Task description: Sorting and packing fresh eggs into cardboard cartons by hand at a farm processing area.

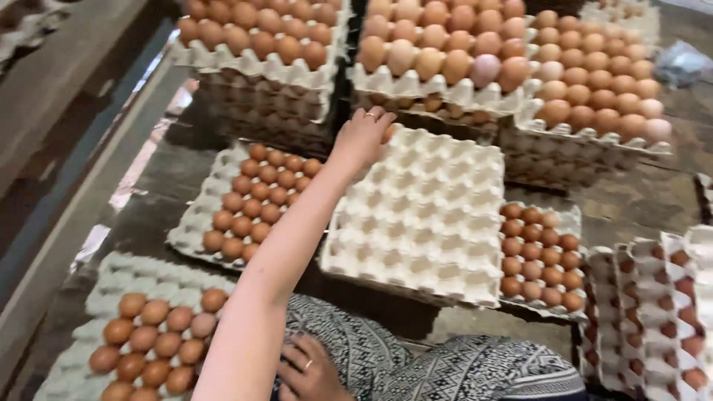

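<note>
Our left hand reaches to the far left corner of the empty egg tray, fingers closed around a brown egg. Our right hand rests loosely open on our patterned lap, holding nothing.

egg mostly hidden behind left hand

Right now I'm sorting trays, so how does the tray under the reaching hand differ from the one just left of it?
The centre tray shows bare cups almost everywhere; the left tray has brown eggs across most of it, with bare cups along its left edge. The centre tray tops a short stack and sits higher; the left tray lies lower. The hand reaches the centre tray's far corner, while nothing touches the left tray. Both are pale moulded pulp trays.
</note>
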